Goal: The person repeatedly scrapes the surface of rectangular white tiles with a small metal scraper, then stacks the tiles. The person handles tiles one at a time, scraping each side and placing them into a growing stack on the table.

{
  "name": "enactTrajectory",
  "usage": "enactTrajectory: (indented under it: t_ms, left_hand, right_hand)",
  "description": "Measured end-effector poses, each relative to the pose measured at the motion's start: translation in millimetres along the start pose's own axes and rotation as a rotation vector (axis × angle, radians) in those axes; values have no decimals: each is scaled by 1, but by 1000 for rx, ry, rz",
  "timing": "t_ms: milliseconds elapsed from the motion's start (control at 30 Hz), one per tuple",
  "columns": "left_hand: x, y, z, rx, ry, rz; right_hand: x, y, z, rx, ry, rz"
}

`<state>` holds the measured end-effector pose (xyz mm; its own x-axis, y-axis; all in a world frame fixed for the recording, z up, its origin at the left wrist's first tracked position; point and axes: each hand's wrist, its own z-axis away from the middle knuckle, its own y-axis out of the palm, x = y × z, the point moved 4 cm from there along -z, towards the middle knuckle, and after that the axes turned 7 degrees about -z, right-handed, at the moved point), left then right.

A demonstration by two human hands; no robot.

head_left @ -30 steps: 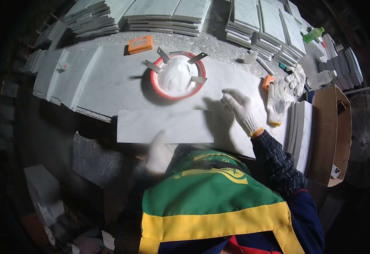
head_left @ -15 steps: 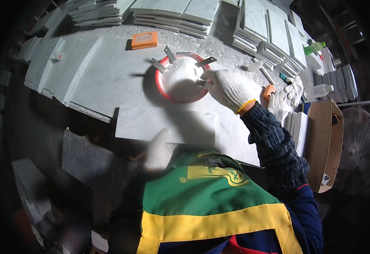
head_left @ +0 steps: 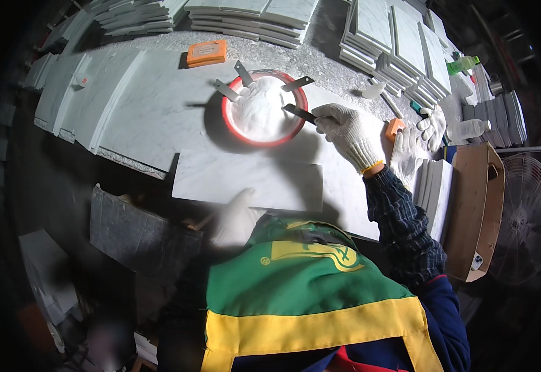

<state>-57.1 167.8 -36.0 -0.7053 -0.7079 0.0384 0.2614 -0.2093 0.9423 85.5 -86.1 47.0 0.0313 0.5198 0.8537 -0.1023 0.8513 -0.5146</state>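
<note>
My right hand [head_left: 350, 133], in a white knitted glove, pinches a thin dark metal blade [head_left: 299, 113] between thumb and fingers. Its free tip reaches over the right side of a red-rimmed bowl [head_left: 227, 121]. White powder or paste [head_left: 259, 111] fills the bowl; the picture does not settle which. Several similar blades [head_left: 244, 73] stand in it, leaning on the far rim. In front of the bowl lies a white veined marble tile [head_left: 221, 177]. My gloved left hand [head_left: 238, 220] grips its near edge, thumb on top; the other fingers are hidden and the glove looks blurred.
Stacked marble tiles [head_left: 258, 25] line the back, with more stacks [head_left: 394, 37] at the back right. An orange box [head_left: 207, 53] lies behind the bowl. Right of my hand are spare gloves [head_left: 431, 127], a clear bottle [head_left: 467, 129], a cardboard box [head_left: 469, 204] and a fan [head_left: 518, 220].
My right hand has drawn back to the right with the blade, which now shows more of its length. The marble tile has slid slightly right with my left hand.
</note>
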Motion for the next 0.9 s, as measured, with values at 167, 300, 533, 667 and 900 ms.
enactTrajectory:
  t_ms: [167,300,533,667,900]
  left_hand:
    - [-22,-11,12,-629,205,-898]
    - [-24,-14,15,-563,34,-824]
    - [-21,-13,20,-604,-183,-1008]
    - [-18,-12,21,-585,-173,-1151]
    - [-32,-4,22,-623,-282,-1392]
  right_hand:
    - [-17,17,-5,19,77,-231]
    - [-15,22,-6,28,143,-324]
    - [-10,12,9,4,270,-446]
    - [-15,15,15,-61,244,-465]
    - [-19,14,27,-63,221,-562]
